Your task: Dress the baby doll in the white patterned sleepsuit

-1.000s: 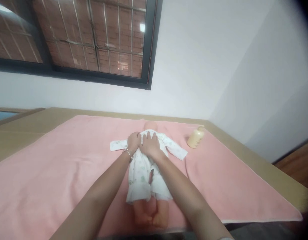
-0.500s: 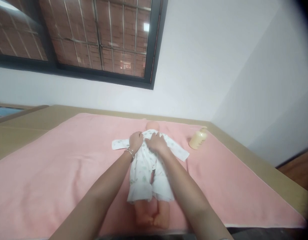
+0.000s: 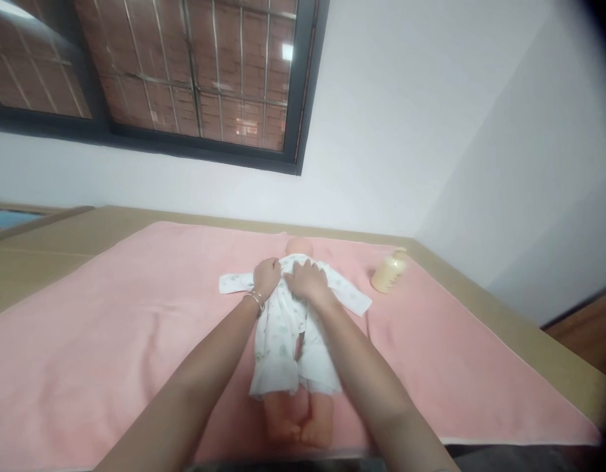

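A baby doll [image 3: 300, 247] lies stretched out with its bare feet towards me, dressed in a white patterned baby romper [image 3: 278, 334]. Its sleeves spread out to both sides, and the frilled leg cuffs end above the feet. My left hand [image 3: 267, 275], with bangles at the wrist, is closed with curled fingers on the romper at the left of the chest. Flat on the right side of the chest rests my right hand [image 3: 307, 280], its fingers apart. Both hands cover much of the romper's upper front, and the doll's face cannot be made out.
Under the doll a pink blanket [image 3: 111, 314] covers most of the wooden tabletop [image 3: 52, 262]. A yellowish pump bottle [image 3: 389, 272] stands on the blanket at the right. Behind are a white wall [image 3: 372, 144] and a barred window [image 3: 199, 78].
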`<state>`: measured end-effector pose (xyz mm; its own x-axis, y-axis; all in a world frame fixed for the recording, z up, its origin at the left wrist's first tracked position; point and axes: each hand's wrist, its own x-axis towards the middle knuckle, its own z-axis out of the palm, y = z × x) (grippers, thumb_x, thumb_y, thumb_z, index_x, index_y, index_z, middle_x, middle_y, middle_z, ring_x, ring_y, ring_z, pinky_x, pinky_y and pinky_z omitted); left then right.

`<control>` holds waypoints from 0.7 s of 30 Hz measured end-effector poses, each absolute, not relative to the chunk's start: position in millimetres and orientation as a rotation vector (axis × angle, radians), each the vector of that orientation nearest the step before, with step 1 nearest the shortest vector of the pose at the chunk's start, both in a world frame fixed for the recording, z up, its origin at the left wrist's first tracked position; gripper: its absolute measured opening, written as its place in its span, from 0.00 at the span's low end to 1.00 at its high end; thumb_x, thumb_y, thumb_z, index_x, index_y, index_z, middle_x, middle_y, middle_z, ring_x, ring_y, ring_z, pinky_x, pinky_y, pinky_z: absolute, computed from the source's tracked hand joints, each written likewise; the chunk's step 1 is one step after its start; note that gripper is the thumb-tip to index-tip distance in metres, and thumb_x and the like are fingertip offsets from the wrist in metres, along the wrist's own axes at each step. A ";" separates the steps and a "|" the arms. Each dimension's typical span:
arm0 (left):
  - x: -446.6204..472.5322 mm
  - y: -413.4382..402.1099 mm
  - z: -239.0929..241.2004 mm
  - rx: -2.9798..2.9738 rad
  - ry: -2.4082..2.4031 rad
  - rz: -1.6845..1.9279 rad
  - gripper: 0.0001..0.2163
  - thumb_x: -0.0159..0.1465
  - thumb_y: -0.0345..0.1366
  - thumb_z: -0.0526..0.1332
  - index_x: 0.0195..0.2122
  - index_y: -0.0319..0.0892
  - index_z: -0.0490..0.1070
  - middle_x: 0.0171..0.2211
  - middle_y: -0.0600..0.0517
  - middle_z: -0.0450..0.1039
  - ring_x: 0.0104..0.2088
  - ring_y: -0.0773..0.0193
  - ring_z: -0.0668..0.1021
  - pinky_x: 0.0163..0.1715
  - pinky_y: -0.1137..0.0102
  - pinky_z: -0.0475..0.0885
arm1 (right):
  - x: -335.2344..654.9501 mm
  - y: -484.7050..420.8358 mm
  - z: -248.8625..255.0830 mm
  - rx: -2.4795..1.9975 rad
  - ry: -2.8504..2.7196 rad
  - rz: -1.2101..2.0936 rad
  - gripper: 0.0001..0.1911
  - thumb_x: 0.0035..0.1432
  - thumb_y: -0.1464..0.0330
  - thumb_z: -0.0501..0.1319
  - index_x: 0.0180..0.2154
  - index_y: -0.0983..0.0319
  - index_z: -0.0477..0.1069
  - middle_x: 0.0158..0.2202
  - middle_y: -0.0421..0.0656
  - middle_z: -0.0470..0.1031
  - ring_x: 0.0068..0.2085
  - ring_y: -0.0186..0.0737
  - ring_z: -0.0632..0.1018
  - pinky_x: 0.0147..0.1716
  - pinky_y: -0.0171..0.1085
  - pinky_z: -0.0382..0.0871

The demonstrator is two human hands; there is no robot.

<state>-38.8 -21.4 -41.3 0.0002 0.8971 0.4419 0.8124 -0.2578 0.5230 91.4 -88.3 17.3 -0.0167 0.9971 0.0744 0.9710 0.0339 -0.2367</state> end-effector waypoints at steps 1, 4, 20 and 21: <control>-38.8 -21.0 -41.3 2.139 1.841 1.094 0.15 0.63 0.34 0.47 0.34 0.43 0.74 0.35 0.50 0.77 0.36 0.61 0.75 0.35 0.70 0.63 | 90.2 -89.9 18.5 -1.984 -2.139 0.176 0.28 0.61 0.51 0.44 0.55 0.58 0.62 0.62 0.53 0.55 0.59 0.60 0.58 0.54 0.56 0.49; -38.6 -20.0 -41.3 2.130 1.840 1.101 0.15 0.63 0.34 0.47 0.36 0.43 0.74 0.36 0.49 0.77 0.37 0.61 0.75 0.37 0.70 0.64 | 93.3 -85.5 20.1 -1.872 -2.160 0.188 0.23 0.62 0.52 0.44 0.51 0.56 0.65 0.59 0.48 0.59 0.59 0.57 0.58 0.53 0.55 0.51; -38.8 -23.0 -39.6 2.105 1.835 1.072 0.15 0.64 0.34 0.47 0.34 0.43 0.74 0.34 0.50 0.77 0.34 0.62 0.74 0.35 0.71 0.63 | 93.1 -83.4 18.6 -1.784 -2.320 0.214 0.28 0.61 0.49 0.46 0.56 0.56 0.59 0.66 0.43 0.45 0.65 0.58 0.44 0.58 0.56 0.40; -39.0 -23.1 -39.7 2.114 1.832 1.085 0.15 0.64 0.34 0.47 0.34 0.43 0.74 0.34 0.50 0.77 0.35 0.62 0.75 0.35 0.71 0.63 | 96.2 -79.1 17.7 -1.779 -2.281 0.197 0.26 0.62 0.50 0.45 0.56 0.56 0.60 0.66 0.43 0.47 0.65 0.55 0.46 0.58 0.55 0.41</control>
<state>-39.0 -23.1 -39.7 -0.0022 0.9070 0.4212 0.8050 -0.2483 0.5389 96.2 -79.1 17.7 -0.2290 0.9676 0.1067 0.9349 0.2492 -0.2528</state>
